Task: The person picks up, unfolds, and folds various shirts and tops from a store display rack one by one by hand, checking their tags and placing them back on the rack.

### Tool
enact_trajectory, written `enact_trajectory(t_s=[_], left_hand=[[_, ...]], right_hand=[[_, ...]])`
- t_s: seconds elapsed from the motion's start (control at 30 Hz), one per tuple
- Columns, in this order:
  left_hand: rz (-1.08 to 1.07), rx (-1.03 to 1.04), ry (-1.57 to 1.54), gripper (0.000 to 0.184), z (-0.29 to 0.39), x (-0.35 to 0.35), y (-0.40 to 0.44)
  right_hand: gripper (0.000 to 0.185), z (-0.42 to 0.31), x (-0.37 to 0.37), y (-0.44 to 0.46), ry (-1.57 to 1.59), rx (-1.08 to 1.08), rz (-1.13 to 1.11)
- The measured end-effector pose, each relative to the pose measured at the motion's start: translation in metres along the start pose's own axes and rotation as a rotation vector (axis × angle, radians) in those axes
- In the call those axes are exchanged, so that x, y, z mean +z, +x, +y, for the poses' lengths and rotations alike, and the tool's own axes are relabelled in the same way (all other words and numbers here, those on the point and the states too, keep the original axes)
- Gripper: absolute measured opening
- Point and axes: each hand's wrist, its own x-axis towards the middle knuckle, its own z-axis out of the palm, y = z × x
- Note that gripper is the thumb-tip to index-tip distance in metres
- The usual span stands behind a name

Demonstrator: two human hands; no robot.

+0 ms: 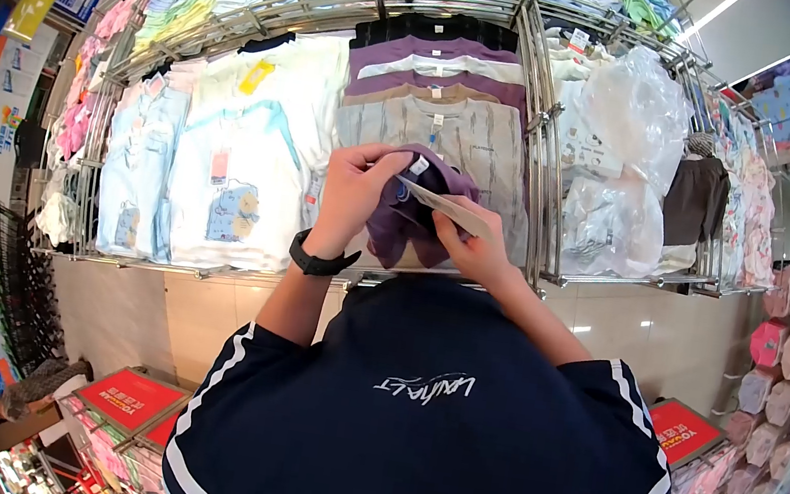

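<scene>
The head view shows the left hand [350, 195] and right hand [480, 252] near a grey shirt [378, 118], left fingers pinching purple cloth [397, 232] and right fingers gripping a flat card [465, 218], seemingly to look it over, so the next move calls for a soft, steady hold.

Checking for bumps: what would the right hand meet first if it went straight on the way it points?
Past the pale card it grips, the right hand would most likely meet the bunched purple garment first, with the left hand beyond. Depth is hard to judge from this one view.
</scene>
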Motion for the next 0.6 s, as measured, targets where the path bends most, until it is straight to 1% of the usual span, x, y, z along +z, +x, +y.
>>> enact_trajectory(t_s=[0.03,0.07,0.17,0.2,0.3,0.33,0.43,0.47,0.5,0.57,0.6], left_hand=[[0.013,-0.004,-0.018,0.014,0.006,0.000,-0.002],[0.038,0.003,-0.022,0.015,0.014,0.002,-0.005],[0.041,0.064,0.222,0.016,0.022,-0.002,-0.008],[0.057,0.155,0.320,0.014,0.019,-0.001,-0.007],[0.112,0.356,0.491,0.012,0.021,-0.002,-0.007],[0.110,0.351,0.502,0.012,0.023,-0.002,-0.008],[0.088,0.356,0.517,0.011,0.029,-0.001,-0.011],[0.068,0.372,0.511,0.010,0.032,0.000,-0.013],[0.048,0.388,0.505,0.010,0.034,0.002,-0.016],[-0.050,0.449,0.554,0.010,0.037,0.003,-0.020],[-0.100,0.479,0.577,0.009,0.038,0.005,-0.022]], right_hand=[[0.013,0.003,-0.002,0.003,-0.052,-0.045,-0.024],[0.012,0.005,-0.007,0.005,-0.153,-0.011,-0.104],[0.013,0.008,-0.021,0.014,-0.277,0.072,-0.237],[0.019,0.003,-0.025,0.018,-0.278,0.046,-0.240],[0.026,-0.023,-0.036,0.027,-0.345,0.029,-0.119],[0.028,-0.033,-0.042,0.029,-0.297,0.103,-0.134],[0.021,-0.042,-0.051,0.030,-0.570,0.087,-0.222],[0.021,-0.036,-0.050,0.028,-0.666,0.012,-0.182],[0.022,-0.034,-0.051,0.027,-0.740,-0.011,-0.164],[0.023,-0.033,-0.052,0.027,-0.886,-0.059,-0.127],[0.024,-0.033,-0.052,0.028,-0.892,0.002,-0.185]])
